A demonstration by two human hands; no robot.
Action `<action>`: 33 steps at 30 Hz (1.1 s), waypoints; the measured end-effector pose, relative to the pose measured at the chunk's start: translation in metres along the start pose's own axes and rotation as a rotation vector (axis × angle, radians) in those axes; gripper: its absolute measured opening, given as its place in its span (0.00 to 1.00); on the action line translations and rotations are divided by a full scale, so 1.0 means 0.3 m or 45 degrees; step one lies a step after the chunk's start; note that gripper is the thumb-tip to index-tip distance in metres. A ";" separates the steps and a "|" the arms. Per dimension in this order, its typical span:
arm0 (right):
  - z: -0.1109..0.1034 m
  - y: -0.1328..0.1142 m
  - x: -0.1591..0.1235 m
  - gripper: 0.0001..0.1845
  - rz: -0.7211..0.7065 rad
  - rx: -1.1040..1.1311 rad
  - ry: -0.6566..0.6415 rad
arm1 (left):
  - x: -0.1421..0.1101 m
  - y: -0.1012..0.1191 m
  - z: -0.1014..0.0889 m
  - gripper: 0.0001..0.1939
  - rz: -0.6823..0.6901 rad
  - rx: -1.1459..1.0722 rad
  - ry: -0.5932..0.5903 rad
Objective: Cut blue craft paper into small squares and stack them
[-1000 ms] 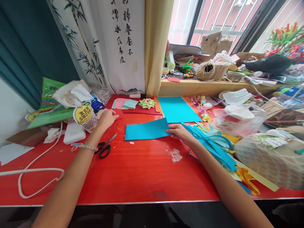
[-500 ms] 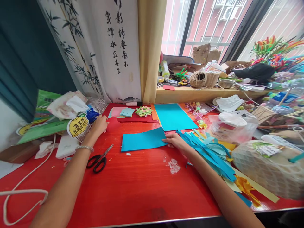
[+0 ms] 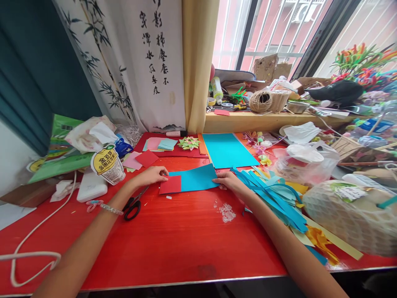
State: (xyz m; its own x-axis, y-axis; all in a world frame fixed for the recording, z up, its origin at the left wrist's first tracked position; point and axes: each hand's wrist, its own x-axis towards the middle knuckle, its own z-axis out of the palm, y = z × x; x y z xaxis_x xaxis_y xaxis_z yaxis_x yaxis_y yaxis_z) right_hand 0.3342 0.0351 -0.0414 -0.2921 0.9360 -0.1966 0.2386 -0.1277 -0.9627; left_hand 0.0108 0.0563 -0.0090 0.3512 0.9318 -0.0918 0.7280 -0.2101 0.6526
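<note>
My left hand (image 3: 152,175) pinches a small red paper square (image 3: 170,185), which overlaps the left end of a blue paper strip (image 3: 197,178). At the strip's right end, the fingers of my right hand (image 3: 227,181) grip its edge. Black-handled scissors (image 3: 132,208) lie beside my left wrist, partly hidden by it. Another red paper square (image 3: 147,158) and a pink one (image 3: 132,160) rest behind my left hand. Farther back lies a large blue sheet (image 3: 229,150), with a green-and-pink folded paper flower (image 3: 189,143) to its left.
Cut blue paper strips (image 3: 276,196) are heaped beside my right forearm, near a netted fruit (image 3: 344,217). A plastic bag (image 3: 310,161) stands behind them. On the left are a labelled cup (image 3: 108,165), a white box (image 3: 92,188) and a white cable (image 3: 46,217).
My left hand has moved right and toward me, bringing the red square from the left pile onto the blue strip's left end. My right hand still grips the strip.
</note>
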 end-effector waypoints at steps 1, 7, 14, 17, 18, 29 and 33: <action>0.000 -0.002 -0.003 0.13 0.005 0.027 -0.004 | -0.001 -0.007 0.003 0.19 0.000 0.032 0.067; 0.000 -0.022 -0.020 0.19 -0.001 0.251 0.003 | -0.082 0.011 0.004 0.34 -0.257 -0.190 0.386; -0.006 -0.049 -0.037 0.24 0.025 0.349 -0.006 | -0.170 0.077 0.037 0.21 -0.323 -0.893 0.077; -0.009 -0.050 -0.037 0.24 0.027 0.371 -0.018 | -0.166 0.072 0.048 0.17 -0.319 -0.936 0.132; -0.009 -0.049 -0.037 0.24 0.029 0.374 -0.021 | -0.164 0.070 0.053 0.17 -0.333 -0.937 0.163; -0.017 -0.042 -0.032 0.26 0.015 0.374 -0.044 | -0.165 0.064 0.082 0.17 -0.236 -0.919 0.247; -0.001 -0.069 -0.051 0.21 -0.114 0.250 -0.001 | -0.164 0.061 0.081 0.15 -0.094 -0.883 0.425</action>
State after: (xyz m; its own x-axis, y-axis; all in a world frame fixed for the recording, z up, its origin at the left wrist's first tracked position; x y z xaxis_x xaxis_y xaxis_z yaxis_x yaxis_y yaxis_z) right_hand 0.3338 0.0235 -0.0183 -0.3050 0.9461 -0.1091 0.0269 -0.1060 -0.9940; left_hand 0.0210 -0.0007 -0.0107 0.0401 0.9992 0.0062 0.1686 -0.0129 0.9856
